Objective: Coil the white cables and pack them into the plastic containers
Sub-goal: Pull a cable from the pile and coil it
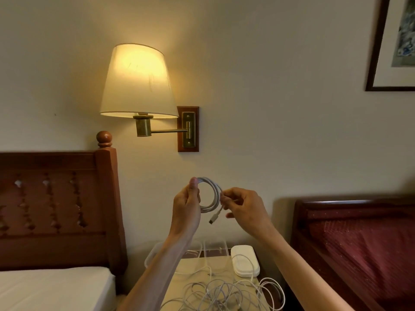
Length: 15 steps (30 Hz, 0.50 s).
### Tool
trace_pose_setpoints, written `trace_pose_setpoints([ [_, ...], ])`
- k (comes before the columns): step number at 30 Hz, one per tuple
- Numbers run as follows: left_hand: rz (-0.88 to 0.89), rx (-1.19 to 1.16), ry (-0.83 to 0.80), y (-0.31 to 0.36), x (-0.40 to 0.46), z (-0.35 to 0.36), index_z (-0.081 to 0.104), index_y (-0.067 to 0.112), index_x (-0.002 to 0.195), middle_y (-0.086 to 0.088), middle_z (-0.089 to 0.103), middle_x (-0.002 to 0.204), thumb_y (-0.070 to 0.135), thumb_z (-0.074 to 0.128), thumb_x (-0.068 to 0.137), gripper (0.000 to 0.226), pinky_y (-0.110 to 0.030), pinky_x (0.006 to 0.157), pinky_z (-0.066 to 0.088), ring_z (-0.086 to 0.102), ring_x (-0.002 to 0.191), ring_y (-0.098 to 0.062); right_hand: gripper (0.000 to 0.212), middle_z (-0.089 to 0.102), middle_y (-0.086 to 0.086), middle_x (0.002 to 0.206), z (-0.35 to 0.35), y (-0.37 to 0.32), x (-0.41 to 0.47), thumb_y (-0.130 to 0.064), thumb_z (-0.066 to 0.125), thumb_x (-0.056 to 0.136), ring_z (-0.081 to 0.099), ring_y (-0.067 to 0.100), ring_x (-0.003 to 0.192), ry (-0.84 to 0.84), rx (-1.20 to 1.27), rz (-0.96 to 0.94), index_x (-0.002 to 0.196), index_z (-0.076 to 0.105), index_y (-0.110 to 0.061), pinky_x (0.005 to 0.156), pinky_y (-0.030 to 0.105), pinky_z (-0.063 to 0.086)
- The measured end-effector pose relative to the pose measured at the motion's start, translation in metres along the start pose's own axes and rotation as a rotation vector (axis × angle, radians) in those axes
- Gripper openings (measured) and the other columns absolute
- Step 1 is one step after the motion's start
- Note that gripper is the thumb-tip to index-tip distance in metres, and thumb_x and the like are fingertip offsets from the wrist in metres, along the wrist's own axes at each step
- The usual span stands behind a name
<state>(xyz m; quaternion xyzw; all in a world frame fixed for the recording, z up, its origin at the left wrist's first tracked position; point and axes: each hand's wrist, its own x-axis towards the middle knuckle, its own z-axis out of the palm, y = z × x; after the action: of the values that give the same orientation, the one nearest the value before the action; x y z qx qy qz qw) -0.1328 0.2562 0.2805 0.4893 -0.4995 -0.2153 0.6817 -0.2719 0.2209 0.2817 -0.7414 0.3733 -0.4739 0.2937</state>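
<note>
I hold a coiled white cable (210, 194) up in front of the cream wall, well above the small bedside table (190, 269). My left hand (187, 209) grips the left side of the loop, fingers curled round the strands and thumb pressed on top. My right hand (243, 208) pinches the loop's right side between thumb and forefinger — the other fingers curl loosely. The cable's plug end (213, 218) hangs free below the coil. On the table lie a loose tangle of white cables (226, 292), two clear plastic containers (215, 249) at the back and a white lidded box (244, 260) beside them.
</note>
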Motion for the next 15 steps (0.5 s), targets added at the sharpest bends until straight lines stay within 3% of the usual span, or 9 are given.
trace_pose_setpoints([
  [3,0.091,0.086,0.023,-0.009,0.0,0.001,0.056,0.019,0.078,0.005,0.039,0.061,0.045,0.034,0.101,0.041,-0.01,0.048,0.033,0.038,0.051,-0.004,0.01,0.07,0.001,0.076,-0.006,0.0,-0.005,-0.02,0.065,0.091,0.066,0.01,0.064,0.054,0.039,0.099,0.086,0.072,-0.015,0.059,0.018,0.055],
  [6,0.102,0.121,0.029,-0.019,-0.002,0.004,0.066,0.017,0.098,0.01,0.043,0.062,0.044,0.034,0.101,0.042,-0.011,0.052,0.035,0.041,0.054,-0.005,0.014,0.072,0.008,0.073,-0.013,-0.015,-0.007,-0.014,0.066,0.09,0.068,0.015,0.063,0.065,0.443,0.243,0.087,0.075,-0.004,0.066,0.024,0.058],
  [8,0.079,0.102,0.017,-0.021,-0.002,0.008,0.068,0.016,0.098,0.008,0.042,0.062,0.046,0.034,0.1,0.045,-0.019,0.056,0.035,0.037,0.056,-0.006,0.012,0.073,0.009,0.074,-0.007,-0.022,-0.01,-0.011,0.066,0.089,0.072,0.017,0.067,0.129,0.52,0.229,0.09,0.073,-0.002,0.067,0.024,0.059],
  [12,0.015,0.038,0.001,-0.011,-0.004,0.01,0.061,0.007,0.082,0.001,0.038,0.062,0.045,0.033,0.102,0.051,-0.029,0.059,0.033,0.035,0.059,-0.012,0.004,0.073,0.002,0.076,0.019,-0.016,-0.019,-0.01,0.073,0.084,0.072,0.014,0.07,0.29,0.325,0.065,0.087,0.074,-0.01,0.069,0.024,0.059],
  [15,-0.028,0.004,-0.01,-0.004,-0.008,0.008,0.046,0.012,0.068,-0.002,0.035,0.063,0.046,0.033,0.101,0.049,-0.024,0.056,0.031,0.032,0.055,-0.007,0.008,0.065,-0.009,0.089,0.031,-0.001,-0.018,-0.018,0.08,0.078,0.06,0.004,0.083,0.443,-0.057,-0.138,0.082,0.074,-0.016,0.072,0.009,0.046],
])
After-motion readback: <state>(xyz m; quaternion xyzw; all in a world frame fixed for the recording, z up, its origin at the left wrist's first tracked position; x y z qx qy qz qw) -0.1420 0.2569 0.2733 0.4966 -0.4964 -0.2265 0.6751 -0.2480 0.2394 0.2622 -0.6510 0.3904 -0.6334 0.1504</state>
